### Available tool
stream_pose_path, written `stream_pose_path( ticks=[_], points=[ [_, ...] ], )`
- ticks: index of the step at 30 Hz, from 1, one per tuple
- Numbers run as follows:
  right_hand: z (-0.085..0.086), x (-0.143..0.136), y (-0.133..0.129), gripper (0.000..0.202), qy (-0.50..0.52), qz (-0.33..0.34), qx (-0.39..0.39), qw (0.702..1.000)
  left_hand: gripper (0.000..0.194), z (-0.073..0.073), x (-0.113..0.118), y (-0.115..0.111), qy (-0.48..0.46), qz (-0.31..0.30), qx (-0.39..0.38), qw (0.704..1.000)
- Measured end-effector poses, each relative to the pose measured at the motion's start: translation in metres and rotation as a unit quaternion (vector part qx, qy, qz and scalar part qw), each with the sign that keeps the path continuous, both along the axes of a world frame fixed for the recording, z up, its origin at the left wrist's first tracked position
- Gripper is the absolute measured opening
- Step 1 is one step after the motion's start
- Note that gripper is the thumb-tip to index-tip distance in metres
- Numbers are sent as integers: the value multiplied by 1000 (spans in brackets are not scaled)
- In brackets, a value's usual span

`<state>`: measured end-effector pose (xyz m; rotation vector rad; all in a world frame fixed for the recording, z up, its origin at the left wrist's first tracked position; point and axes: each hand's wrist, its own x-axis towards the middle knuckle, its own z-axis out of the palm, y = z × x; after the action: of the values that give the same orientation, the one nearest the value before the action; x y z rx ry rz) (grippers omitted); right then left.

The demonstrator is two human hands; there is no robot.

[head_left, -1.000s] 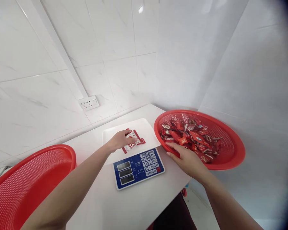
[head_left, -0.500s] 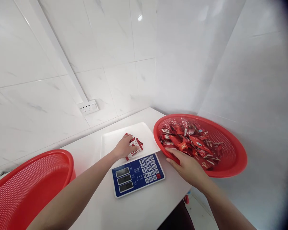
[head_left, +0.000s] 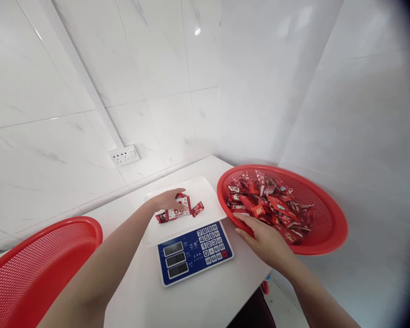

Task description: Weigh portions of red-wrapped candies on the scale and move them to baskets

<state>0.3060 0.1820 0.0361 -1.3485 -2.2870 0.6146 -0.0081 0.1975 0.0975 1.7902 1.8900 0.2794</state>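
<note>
Over the white scale tray (head_left: 205,191), my left hand (head_left: 169,200) has its fingers apart, lying over several red and white candy packets (head_left: 178,212). A small red packet (head_left: 198,208) lies just right of them on the tray. My right hand (head_left: 262,237) grips the near left rim of a red basket (head_left: 337,228) full of red wrapped candies (head_left: 269,200), thumb outside. The scale's blue keypad panel (head_left: 195,253) faces me in front of the tray; its display digits are too faint to read.
A second red basket (head_left: 97,228) stands at the left edge of the white table (head_left: 164,305). Behind the table is a tiled wall with a socket (head_left: 124,156). A wall also rises behind the right basket.
My left hand has shifted slightly left and its fingers have loosened. The packets now lie spread on the tray, with one small packet apart. My right hand remains on the basket rim.
</note>
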Motion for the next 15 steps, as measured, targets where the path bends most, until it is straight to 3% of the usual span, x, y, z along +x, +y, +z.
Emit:
stream_pose_path(
  ticks=[3, 10, 15],
  points=[
    [1, 0, -1, 43, -5, -2, -2, 1000, 40, -2, 0, 5, 16, -18, -19, 1000],
    [2, -1, -1, 46, -23, 0, -6, 1000, 30, -8, 2, 9, 42, -12, -50, 998],
    [2, -1, -1, 46, -32, 3, -1, 999, 30, -10, 6, 7, 24, 8, -11, 1000]
  ],
)
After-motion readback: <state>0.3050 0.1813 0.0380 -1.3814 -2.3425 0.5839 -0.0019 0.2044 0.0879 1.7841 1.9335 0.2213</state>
